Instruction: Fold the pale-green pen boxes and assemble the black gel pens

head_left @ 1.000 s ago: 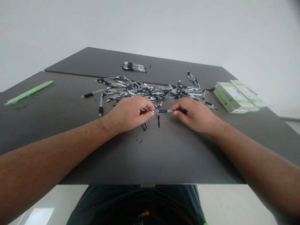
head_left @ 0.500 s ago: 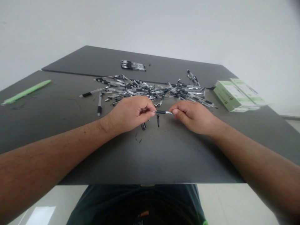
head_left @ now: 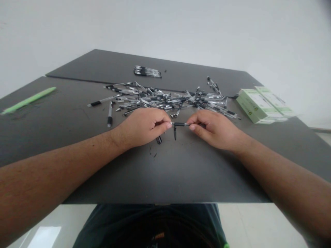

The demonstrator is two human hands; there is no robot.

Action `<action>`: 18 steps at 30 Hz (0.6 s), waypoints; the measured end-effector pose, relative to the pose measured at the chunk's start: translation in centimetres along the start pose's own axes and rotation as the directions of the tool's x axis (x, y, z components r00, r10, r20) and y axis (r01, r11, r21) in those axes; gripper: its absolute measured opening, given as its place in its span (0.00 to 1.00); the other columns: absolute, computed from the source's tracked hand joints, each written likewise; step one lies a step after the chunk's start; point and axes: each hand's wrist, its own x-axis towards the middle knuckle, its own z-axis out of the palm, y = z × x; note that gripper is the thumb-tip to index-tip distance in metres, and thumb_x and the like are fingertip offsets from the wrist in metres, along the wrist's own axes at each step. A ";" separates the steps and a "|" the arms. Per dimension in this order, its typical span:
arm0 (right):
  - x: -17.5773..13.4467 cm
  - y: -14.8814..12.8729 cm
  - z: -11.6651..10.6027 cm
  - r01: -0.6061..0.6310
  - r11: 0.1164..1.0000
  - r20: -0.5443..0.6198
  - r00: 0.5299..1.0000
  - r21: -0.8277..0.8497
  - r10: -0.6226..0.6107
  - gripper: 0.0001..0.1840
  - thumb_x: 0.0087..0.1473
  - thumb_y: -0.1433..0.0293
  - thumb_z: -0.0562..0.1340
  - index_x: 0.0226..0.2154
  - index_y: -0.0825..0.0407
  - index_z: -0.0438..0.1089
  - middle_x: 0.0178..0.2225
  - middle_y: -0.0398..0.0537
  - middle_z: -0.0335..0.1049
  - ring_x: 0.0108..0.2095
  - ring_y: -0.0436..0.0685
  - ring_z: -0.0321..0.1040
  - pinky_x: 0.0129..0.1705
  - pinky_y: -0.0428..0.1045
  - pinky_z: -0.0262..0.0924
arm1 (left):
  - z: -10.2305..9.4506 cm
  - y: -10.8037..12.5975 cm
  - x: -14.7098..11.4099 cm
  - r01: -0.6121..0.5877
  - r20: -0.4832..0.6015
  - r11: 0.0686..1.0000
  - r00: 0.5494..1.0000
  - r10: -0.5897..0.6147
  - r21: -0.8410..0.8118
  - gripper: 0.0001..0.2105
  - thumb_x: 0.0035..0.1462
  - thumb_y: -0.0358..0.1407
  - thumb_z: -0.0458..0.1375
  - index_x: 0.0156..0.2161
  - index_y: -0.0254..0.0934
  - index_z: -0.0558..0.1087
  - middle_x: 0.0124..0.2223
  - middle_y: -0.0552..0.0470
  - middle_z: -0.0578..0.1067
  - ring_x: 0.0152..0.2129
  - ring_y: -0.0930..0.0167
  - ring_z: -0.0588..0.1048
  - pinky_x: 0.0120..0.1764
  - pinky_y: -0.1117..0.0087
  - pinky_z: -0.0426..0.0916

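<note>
A pen (head_left: 179,124) with a black grip is held level between both hands, just above the dark table (head_left: 181,172). My left hand (head_left: 146,126) pinches its left end between thumb and fingertips. Around the clear barrel at the other end, my right hand (head_left: 213,129) is closed, thumb in front. Right below the pen lies a small black pen cap (head_left: 175,133). Another short black piece (head_left: 158,139) rests under my left hand, partly hidden. Beyond the hands spreads a loose pile of clear pens with black grips (head_left: 155,96).
A neat bundle of pens (head_left: 147,71) lies farther back, across the table seam. Pale green and white boxes (head_left: 258,106) stand at the right. A large green pen-shaped object (head_left: 29,100) lies at the left. Thin black scraps (head_left: 153,152) lie near the front.
My right hand's fingers have shifted along the pen, and the thumb now lies straighter. My left hand keeps its pinch in nearly the same place.
</note>
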 end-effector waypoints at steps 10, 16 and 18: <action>-0.1 -1.2 -0.4 -0.102 0.993 0.023 0.995 0.058 0.101 0.05 0.67 0.63 0.68 0.43 0.47 0.77 0.34 0.45 0.82 0.32 0.57 0.75 0.35 0.50 0.64 | -0.3 0.2 0.0 -0.043 0.015 0.998 0.999 0.042 0.053 0.12 0.72 0.41 0.58 0.42 0.41 0.83 0.38 0.49 0.86 0.39 0.62 0.85 0.46 0.63 0.74; -0.1 -1.4 -0.5 -0.098 0.993 0.020 0.995 0.068 0.097 0.10 0.70 0.59 0.65 0.44 0.47 0.78 0.34 0.46 0.82 0.32 0.57 0.76 0.37 0.50 0.64 | -0.3 0.0 0.0 -0.030 0.008 0.999 1.000 0.029 0.046 0.12 0.72 0.42 0.58 0.43 0.41 0.83 0.39 0.49 0.86 0.40 0.62 0.85 0.47 0.62 0.75; -0.1 -1.4 -0.4 -0.110 0.992 -0.002 0.994 0.061 0.111 0.08 0.67 0.61 0.68 0.44 0.48 0.78 0.35 0.45 0.82 0.33 0.57 0.76 0.37 0.50 0.64 | -0.3 -0.1 0.1 -0.028 0.010 0.999 1.000 0.028 0.040 0.12 0.72 0.42 0.58 0.43 0.41 0.84 0.39 0.50 0.86 0.40 0.63 0.85 0.47 0.63 0.74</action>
